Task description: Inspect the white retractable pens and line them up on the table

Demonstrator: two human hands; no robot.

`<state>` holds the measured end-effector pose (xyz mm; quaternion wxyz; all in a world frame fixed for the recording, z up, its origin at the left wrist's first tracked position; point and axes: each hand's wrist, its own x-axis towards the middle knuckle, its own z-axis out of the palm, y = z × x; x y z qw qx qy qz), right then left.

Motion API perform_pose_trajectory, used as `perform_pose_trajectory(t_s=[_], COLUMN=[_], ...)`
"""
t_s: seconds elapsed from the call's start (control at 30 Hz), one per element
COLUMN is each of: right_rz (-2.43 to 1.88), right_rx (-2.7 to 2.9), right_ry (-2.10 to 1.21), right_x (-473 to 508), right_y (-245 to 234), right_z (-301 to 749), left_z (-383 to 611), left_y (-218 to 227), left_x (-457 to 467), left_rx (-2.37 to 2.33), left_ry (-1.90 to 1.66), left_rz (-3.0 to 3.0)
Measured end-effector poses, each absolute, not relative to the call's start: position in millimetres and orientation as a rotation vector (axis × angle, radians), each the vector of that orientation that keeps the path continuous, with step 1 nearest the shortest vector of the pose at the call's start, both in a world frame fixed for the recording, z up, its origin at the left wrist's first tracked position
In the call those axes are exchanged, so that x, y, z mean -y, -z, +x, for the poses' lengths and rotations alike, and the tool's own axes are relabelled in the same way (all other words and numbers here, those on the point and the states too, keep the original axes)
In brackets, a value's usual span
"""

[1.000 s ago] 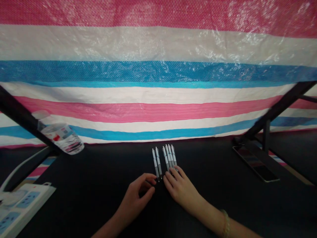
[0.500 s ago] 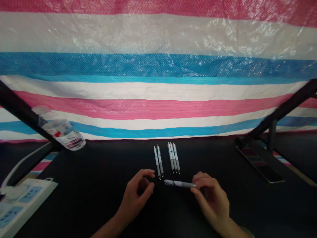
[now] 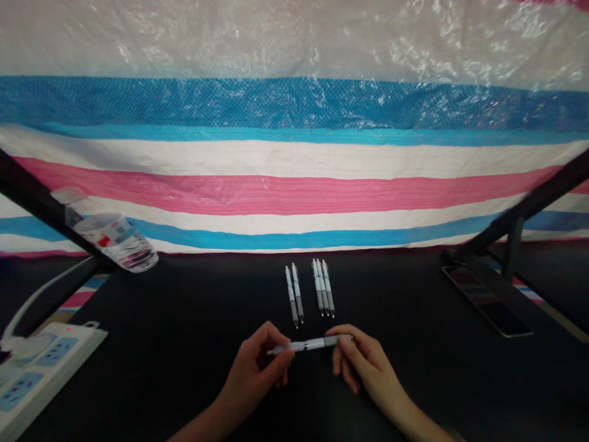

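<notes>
A grey and white pen (image 3: 307, 345) lies crosswise between both my hands, just above the black table (image 3: 184, 344). My left hand (image 3: 257, 371) pinches its left end with thumb and fingers. My right hand (image 3: 363, 365) pinches its right, grey end. Beyond the hands, two pens (image 3: 294, 294) lie side by side, and a group of three pens (image 3: 323, 288) lies just to their right, all pointing toward me.
A plastic water bottle (image 3: 108, 239) lies at the left by a black frame bar (image 3: 41, 209). A white power strip (image 3: 41, 362) sits at the lower left. A phone (image 3: 488, 301) lies at the right. A striped tarp (image 3: 294, 153) hangs behind.
My right hand lifted one pen off the right-hand group and brought it crosswise toward me. My left hand then took hold of its other end.
</notes>
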<state>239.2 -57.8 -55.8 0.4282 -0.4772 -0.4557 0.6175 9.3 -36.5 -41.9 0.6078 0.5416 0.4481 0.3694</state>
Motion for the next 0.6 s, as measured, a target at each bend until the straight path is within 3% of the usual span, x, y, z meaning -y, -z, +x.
perform_pose_trajectory(t_s=[0.17,0.37,0.6], right_rz=[-1.249,-1.281,-1.213], right_rx=[1.302,1.471,1.259], right_ry=[-1.634,-1.293,-1.642], right_x=[58.0,61.3,57.1], right_y=[54.9,50.0,57.9], right_z=[245.6,244.1,244.4], left_z=[9.5,8.2,5.4], left_y=[47.8,49.0,51.1], left_x=[37.0,37.4,35.7], left_rx=[-1.046,-1.088,-0.977], left_ry=[-0.876,-0.828,-0.892], left_rz=[1.119,1.052,0.986])
